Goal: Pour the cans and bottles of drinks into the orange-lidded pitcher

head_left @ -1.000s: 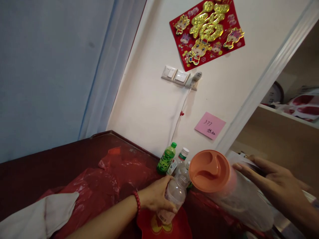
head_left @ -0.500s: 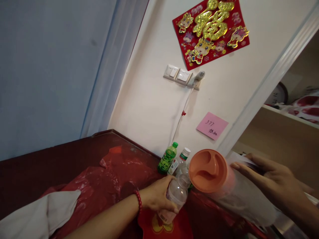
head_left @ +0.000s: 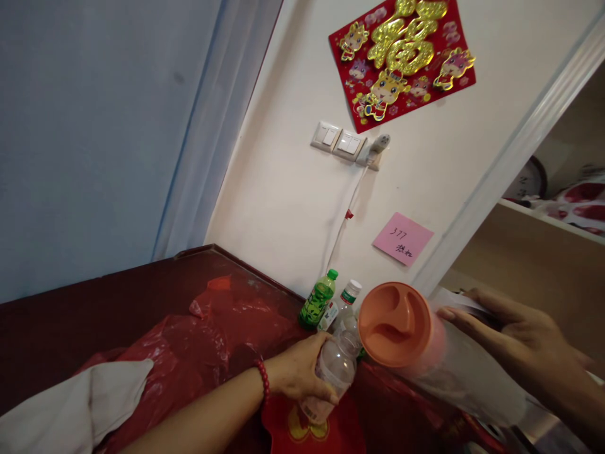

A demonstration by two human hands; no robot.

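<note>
My left hand point(head_left: 295, 372), with a red bead bracelet at the wrist, is wrapped around a clear plastic bottle point(head_left: 339, 369). That bottle tilts to the upper right over a red mat with a gold print point(head_left: 278, 429). In my right hand point(head_left: 524, 343) is a translucent pitcher point(head_left: 472, 378), held nearly on its side by the handle. Its orange lid point(head_left: 395, 325) faces me and lies close to the bottle's mouth, which is partly hidden. Whether liquid runs between them I cannot make out.
By the wall stand a green-capped bottle point(head_left: 317, 299) and a white-capped bottle point(head_left: 348, 296). A crumpled red plastic bag point(head_left: 189, 340) and a pale cloth point(head_left: 80, 403) lie on the dark red table point(head_left: 42, 328). Shelves point(head_left: 543, 252) are at the right, and a plugged-in cord point(head_left: 336, 236) hangs down.
The pitcher has tipped very slightly while its lid stays beside the bottle's mouth. Both hands keep their grips, and the left hand with the bottle is almost still.
</note>
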